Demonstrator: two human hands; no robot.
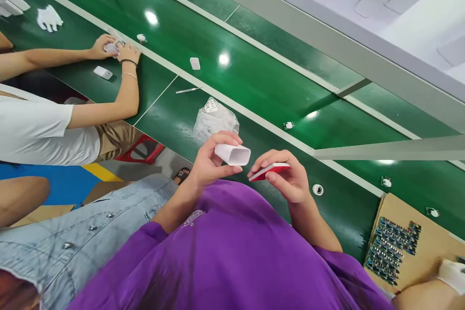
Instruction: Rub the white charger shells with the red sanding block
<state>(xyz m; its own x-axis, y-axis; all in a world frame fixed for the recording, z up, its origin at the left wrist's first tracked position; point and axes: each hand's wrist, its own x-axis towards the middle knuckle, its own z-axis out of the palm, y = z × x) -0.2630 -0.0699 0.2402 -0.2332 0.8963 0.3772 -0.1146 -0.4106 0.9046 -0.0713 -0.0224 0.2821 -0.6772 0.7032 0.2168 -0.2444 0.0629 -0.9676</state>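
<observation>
My left hand is closed around a white, hollow plastic housing, its open end turned toward my right. In my right hand I pinch a flat rectangular piece with a white edge and red face, its left end tipped down. A small gap separates the two parts. Behind my left hand lies a clear plastic bag with a handwritten label; what it contains is hard to make out. A small white ring lies to the right of my right hand.
A green conveyor belt runs beyond the bench edge, carrying small circuit parts and a white case. At left, a co-worker's hands hold a white case. Circuit boards sit on cardboard at right. A metal shelf hangs above.
</observation>
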